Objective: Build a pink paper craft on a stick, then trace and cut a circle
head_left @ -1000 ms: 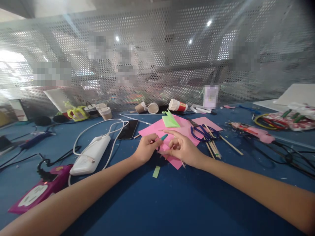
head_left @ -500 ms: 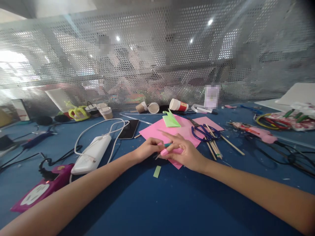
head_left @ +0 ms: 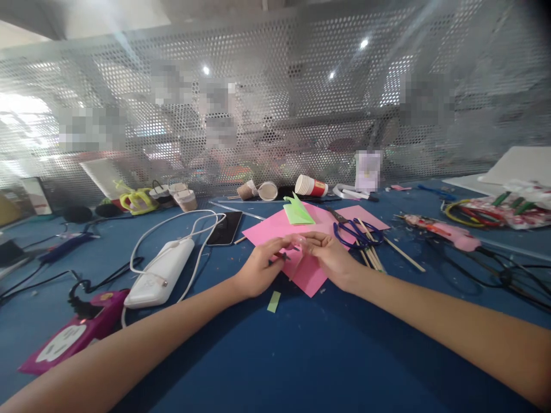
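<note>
My left hand [head_left: 263,267] and my right hand [head_left: 333,257] meet fingertip to fingertip above a pink paper sheet [head_left: 269,225]. Between the fingertips is a small piece of pink paper [head_left: 298,250], partly hidden by the fingers; the right fingers pinch it. A slim dark thing [head_left: 282,256] pokes out from under my curled left fingers; I cannot make out its kind. Behind the hands, a green folded paper figure [head_left: 298,211] rests on the pink sheet. Blue-handled scissors [head_left: 359,230] lie to the right, over thin wooden sticks [head_left: 402,254]. A green paper strip [head_left: 274,302] lies nearer me.
A white power bank [head_left: 161,274] with a looped cable, a black phone [head_left: 224,228] and a purple power strip [head_left: 75,332] occupy the left. Paper cups [head_left: 310,186] lie along the perforated metal screen [head_left: 275,132]. A pink glue gun [head_left: 456,234] lies at right.
My right fingers have drawn together and curled over the pink paper piece. The teal thing seen between the hands is no longer visible, and a dark thing shows under my left fingers.
</note>
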